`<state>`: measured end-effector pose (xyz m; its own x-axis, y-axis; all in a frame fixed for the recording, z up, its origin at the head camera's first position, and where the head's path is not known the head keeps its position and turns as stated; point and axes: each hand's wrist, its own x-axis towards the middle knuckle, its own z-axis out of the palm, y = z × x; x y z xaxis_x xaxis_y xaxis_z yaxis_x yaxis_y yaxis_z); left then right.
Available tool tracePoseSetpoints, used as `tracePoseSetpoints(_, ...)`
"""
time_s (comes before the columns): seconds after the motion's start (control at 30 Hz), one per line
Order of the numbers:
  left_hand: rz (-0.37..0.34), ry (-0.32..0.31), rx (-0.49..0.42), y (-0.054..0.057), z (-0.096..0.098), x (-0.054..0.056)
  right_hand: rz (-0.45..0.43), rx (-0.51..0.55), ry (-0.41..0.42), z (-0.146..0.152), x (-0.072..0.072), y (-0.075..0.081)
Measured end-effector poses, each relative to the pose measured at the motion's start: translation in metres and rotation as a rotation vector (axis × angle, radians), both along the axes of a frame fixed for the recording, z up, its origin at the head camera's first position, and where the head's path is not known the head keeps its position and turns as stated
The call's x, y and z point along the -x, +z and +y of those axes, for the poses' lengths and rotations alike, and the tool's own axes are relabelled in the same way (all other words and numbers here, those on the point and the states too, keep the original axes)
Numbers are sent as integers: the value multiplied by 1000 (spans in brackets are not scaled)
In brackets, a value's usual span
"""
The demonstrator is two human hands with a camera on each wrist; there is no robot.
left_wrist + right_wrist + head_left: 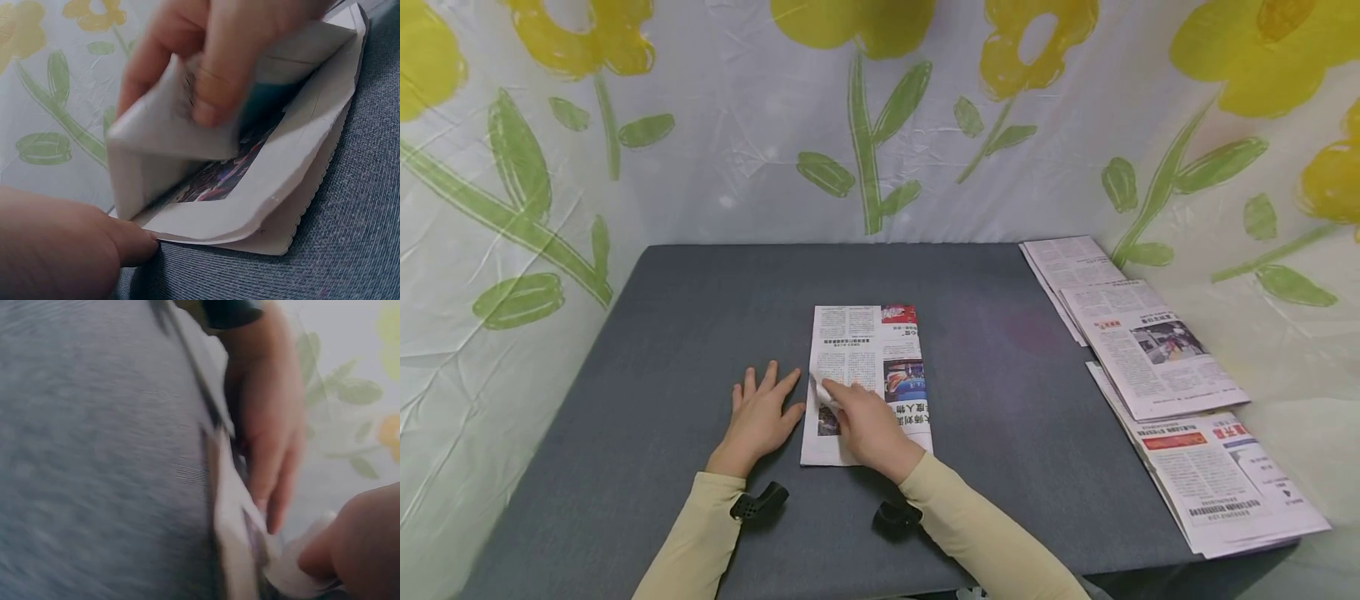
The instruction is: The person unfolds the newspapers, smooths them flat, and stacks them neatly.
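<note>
A folded newspaper point(853, 333) lies upright in the middle of the grey table. My right hand point(874, 429) reaches over its lower half and pinches a layer near the left edge between thumb and fingers. In the left wrist view that lifted flap point(165, 134) bends upward, uncovering a dark printed photo point(228, 172) beneath. My left hand point(760, 423) rests on the table just left of the newspaper, fingers spread, its thumb at the paper's edge. The right wrist view is blurred; the paper's edge point(228, 512) shows between both hands.
Three overlapping stacks of folded newspapers, a far one point(1075, 260), a middle one point(1120, 367) and a near one point(1210, 483), line the table's right side. A flower-printed curtain point(722, 167) hangs behind the grey table point(700, 308) and on both sides.
</note>
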<state>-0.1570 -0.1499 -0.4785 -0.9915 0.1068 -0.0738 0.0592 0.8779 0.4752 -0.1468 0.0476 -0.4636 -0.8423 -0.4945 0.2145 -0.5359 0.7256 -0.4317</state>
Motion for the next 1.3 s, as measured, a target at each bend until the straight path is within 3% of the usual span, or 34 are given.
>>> tracePoseSetpoints(0.33,-5,-9,-5,-2,1,-2,-139,412,-168,25,9,21)
tracePoseSetpoints(0.73,-11,-2,-8,-3,3,-1,-245,739,-253,68,13,46)
tracePoseSetpoints(1.0,3,1,-11,-4,3,-2,-361,1023,-368,99,8,49)
tracePoseSetpoints(1.3,5,12,4,-6,3,-1,-470,1189,-461,135,-1,41)
